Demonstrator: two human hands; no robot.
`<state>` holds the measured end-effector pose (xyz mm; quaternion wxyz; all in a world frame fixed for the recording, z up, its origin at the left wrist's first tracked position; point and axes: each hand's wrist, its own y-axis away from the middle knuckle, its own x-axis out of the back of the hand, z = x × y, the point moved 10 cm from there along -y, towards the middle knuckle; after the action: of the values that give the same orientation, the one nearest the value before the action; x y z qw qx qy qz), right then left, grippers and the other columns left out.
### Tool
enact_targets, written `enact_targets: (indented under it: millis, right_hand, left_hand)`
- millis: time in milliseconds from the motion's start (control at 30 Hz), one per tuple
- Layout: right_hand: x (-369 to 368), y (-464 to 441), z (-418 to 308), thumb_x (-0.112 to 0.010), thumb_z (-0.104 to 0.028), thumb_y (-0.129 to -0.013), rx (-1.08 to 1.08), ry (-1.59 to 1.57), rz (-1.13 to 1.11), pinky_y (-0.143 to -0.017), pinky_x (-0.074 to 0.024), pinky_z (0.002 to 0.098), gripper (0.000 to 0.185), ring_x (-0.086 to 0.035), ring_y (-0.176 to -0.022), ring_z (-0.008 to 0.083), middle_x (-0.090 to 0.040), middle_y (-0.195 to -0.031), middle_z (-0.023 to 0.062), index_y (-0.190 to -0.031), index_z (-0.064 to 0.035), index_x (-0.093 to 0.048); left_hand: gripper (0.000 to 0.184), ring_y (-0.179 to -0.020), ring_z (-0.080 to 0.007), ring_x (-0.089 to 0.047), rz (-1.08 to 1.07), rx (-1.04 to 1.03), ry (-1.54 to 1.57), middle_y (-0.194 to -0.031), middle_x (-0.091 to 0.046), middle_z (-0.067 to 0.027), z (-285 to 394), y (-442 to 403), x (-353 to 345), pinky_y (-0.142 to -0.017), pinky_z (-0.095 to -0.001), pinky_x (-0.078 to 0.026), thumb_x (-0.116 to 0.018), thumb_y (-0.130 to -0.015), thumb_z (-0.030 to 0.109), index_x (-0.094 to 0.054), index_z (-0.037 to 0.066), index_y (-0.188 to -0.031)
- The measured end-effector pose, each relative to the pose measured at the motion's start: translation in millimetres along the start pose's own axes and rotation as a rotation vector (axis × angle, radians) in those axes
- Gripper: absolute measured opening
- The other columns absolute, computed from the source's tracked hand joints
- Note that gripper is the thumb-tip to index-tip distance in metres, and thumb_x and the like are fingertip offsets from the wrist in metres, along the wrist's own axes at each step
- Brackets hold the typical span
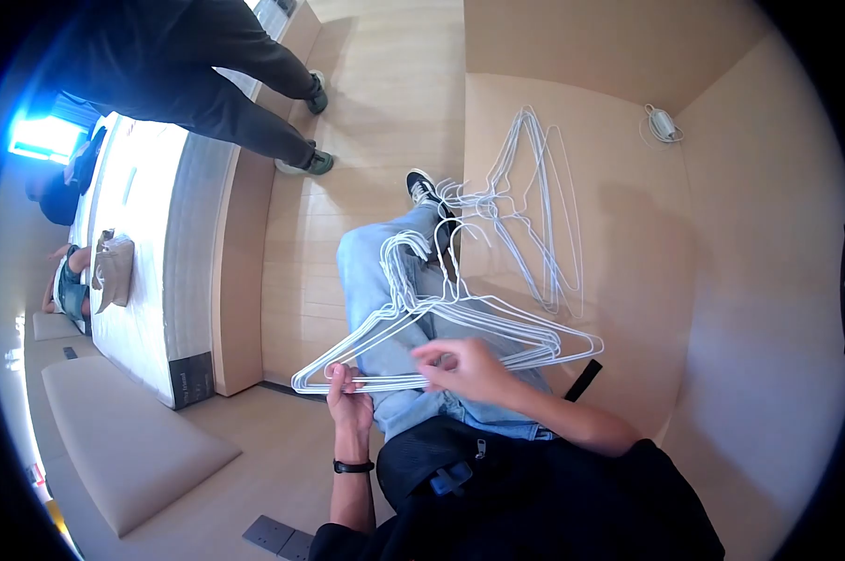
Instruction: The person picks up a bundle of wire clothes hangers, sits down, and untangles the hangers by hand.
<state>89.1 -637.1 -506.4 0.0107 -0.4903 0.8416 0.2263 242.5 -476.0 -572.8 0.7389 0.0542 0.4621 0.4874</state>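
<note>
A bundle of white wire hangers (441, 307) lies across my lap, hooks pointing away from me and long bottom bars towards me. My left hand (349, 397) is closed around the bottom bars near their left end, and a dark band circles that wrist. At the middle of the same bars, my right hand (462, 367) has its fingers curled over the wires; the fingertips are slightly blurred. Beyond my knee, a second pile of wire hangers (525, 210) rests on the beige surface, its hooks turned left near my shoe.
A white adapter with a cord (664, 126) sits at upper right. On the left stand a wrapped mattress (146, 271) on a wooden base (240, 280), a tan bag (114, 266) and a beige cushion (128, 439). A person's legs (245, 93) are at upper left; another person is farther back.
</note>
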Motion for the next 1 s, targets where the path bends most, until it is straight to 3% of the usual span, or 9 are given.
enact_targets:
  millis: [100,167,267,367,500,667,800,900,1000]
  right_hand:
    - [56,46,-60,-0.068,-0.007,-0.084,0.327,0.523,0.307,-0.061,-0.0530,0.0288,0.022,-0.067,-0.074,0.0153,-0.068,-0.088,0.0094,-0.106,-0.0041,-0.070]
    - [86,68,-98,-0.071,-0.012,-0.081,0.611,0.899,0.576,-0.066,-0.0527,0.0339,0.021,-0.066,-0.073,0.0233,-0.069,-0.088,0.0093,-0.102,-0.0079,-0.071]
    - [105,59,-101,-0.071,-0.015,-0.081,0.542,1.031,0.607,-0.071,-0.0526,0.0361,0.021,-0.066,-0.080,0.0258,-0.069,-0.085,0.0089,-0.100,-0.0067,-0.071]
    - [112,42,-71,-0.070,-0.015,-0.083,0.360,0.918,0.476,-0.070,-0.0523,0.0366,0.022,-0.066,-0.079,0.0280,-0.069,-0.087,0.0103,-0.102,-0.0061,-0.071]
    - [113,38,-65,-0.068,-0.014,-0.084,0.382,0.855,0.464,-0.069,-0.0521,0.0360,0.020,-0.066,-0.078,0.0297,-0.068,-0.087,0.0124,-0.102,-0.0052,-0.070]
    - [131,37,-50,-0.066,-0.005,-0.086,0.239,0.625,0.433,-0.067,-0.0530,0.0284,0.012,-0.068,-0.073,0.0194,-0.069,-0.083,0.0130,-0.096,0.0008,-0.070]
    - [134,35,-45,-0.063,-0.010,-0.089,0.135,0.489,0.359,-0.068,-0.0521,0.0305,0.014,-0.068,-0.076,0.0193,-0.070,-0.084,0.0108,-0.097,0.0002,-0.068]
    - [134,28,-32,-0.060,-0.009,-0.091,0.105,0.236,0.208,-0.068,-0.0509,0.0276,0.014,-0.064,-0.074,0.0128,-0.069,-0.086,0.0072,-0.099,0.0011,-0.064]
    - [131,26,-18,-0.059,-0.009,-0.093,-0.089,0.059,0.094,-0.067,-0.0484,0.0241,0.013,-0.059,-0.073,0.0091,-0.067,-0.088,0.0052,-0.101,0.0001,-0.061]
  left_hand:
    - [0.012,-0.057,-0.0048,-0.037,0.026,-0.001,0.010,-0.067,-0.040,0.0039,-1,1,0,-0.054,-0.0190,-0.039,-0.057,-0.095,0.010,-0.049,0.013,-0.087]
    - [0.014,-0.056,-0.0046,-0.037,0.052,0.002,0.010,-0.066,-0.039,0.0034,0,0,1,-0.053,-0.0193,-0.039,-0.056,-0.096,0.011,-0.047,0.012,-0.085]
    - [0.014,-0.056,-0.0050,-0.037,0.043,0.009,0.007,-0.066,-0.039,0.0032,-1,-1,0,-0.053,-0.0199,-0.039,-0.054,-0.098,0.014,-0.047,0.012,-0.085]
    - [0.016,-0.055,-0.0054,-0.037,0.061,-0.002,0.025,-0.066,-0.039,0.0030,2,-1,1,-0.052,-0.0205,-0.039,-0.052,-0.099,0.017,-0.048,0.012,-0.085]
    - [0.014,-0.055,-0.0067,-0.039,0.012,0.013,0.078,-0.067,-0.044,0.0018,1,0,0,-0.053,-0.0217,-0.040,-0.051,-0.099,0.019,-0.050,0.010,-0.088]
    - [0.010,-0.056,-0.0081,-0.042,-0.015,0.032,0.055,-0.070,-0.049,0.0005,1,-1,-4,-0.054,-0.0232,-0.042,-0.051,-0.098,0.017,-0.051,0.010,-0.091]
    - [0.010,-0.056,-0.0083,-0.043,0.009,0.027,0.072,-0.071,-0.050,-0.0004,2,-2,1,-0.055,-0.0231,-0.042,-0.051,-0.097,0.017,-0.052,0.009,-0.092]
    - [0.014,-0.055,-0.0079,-0.042,0.041,0.016,0.062,-0.070,-0.049,-0.0006,2,-1,-2,-0.053,-0.0225,-0.042,-0.050,-0.098,0.018,-0.052,0.007,-0.090]
    - [0.018,-0.054,-0.0072,-0.041,0.068,0.013,0.063,-0.070,-0.048,-0.0006,3,1,-5,-0.052,-0.0217,-0.042,-0.048,-0.100,0.019,-0.053,0.006,-0.087]
